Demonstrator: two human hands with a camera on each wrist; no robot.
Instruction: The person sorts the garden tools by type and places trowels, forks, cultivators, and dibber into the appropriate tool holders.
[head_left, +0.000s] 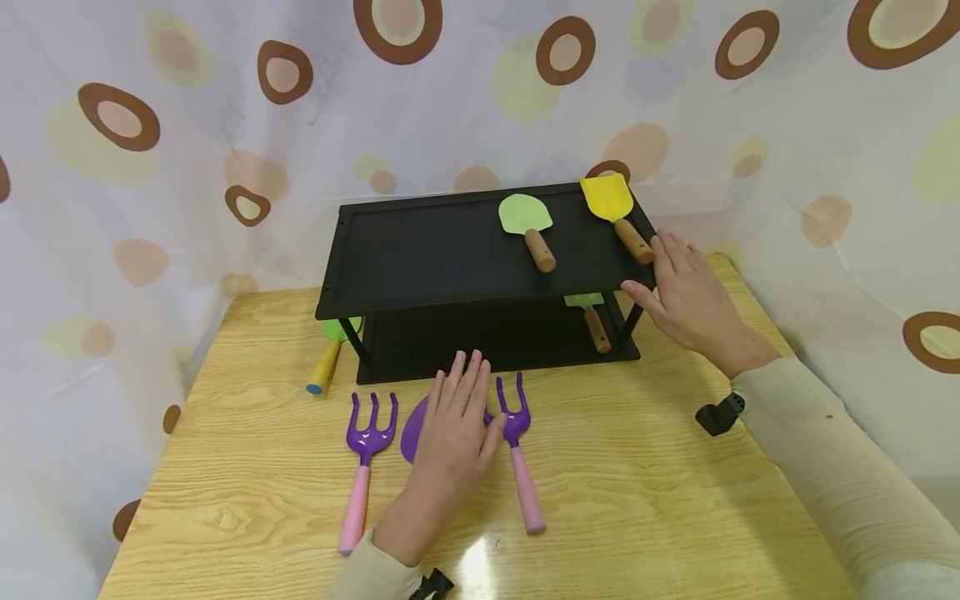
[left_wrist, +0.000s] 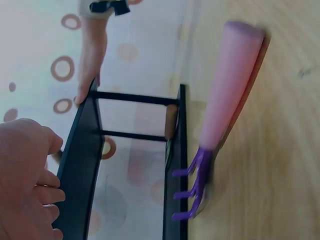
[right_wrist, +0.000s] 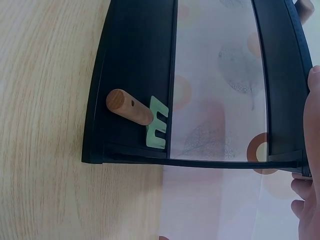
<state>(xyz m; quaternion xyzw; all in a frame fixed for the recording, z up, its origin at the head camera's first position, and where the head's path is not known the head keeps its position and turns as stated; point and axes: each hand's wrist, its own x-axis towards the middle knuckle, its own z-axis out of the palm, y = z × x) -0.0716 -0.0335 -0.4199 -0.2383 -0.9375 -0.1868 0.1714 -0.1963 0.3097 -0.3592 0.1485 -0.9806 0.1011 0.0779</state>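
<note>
My right hand [head_left: 693,296] rests at the right end of a black two-tier rack [head_left: 420,250], its thumb by the front corner of the top shelf and its fingers extended along the side. My left hand [head_left: 453,417], fingers straight, is over a purple rounded tool head [head_left: 412,429], hiding most of it. Left of that hand lies a toy hand rake [head_left: 360,492] with purple prongs and a pink handle. A similar rake [head_left: 527,483] lies to its right, its prongs partly behind the thumb.
A light green shovel [head_left: 525,215] and a yellow shovel [head_left: 609,198], both wooden-handled, lie on the top shelf. The lower shelf bears a green rake [right_wrist: 157,135]. A yellow-handled green tool [head_left: 326,367] is on the wooden table [head_left: 660,500] by the rack's left end. Patterned cloth [head_left: 450,100] hangs behind.
</note>
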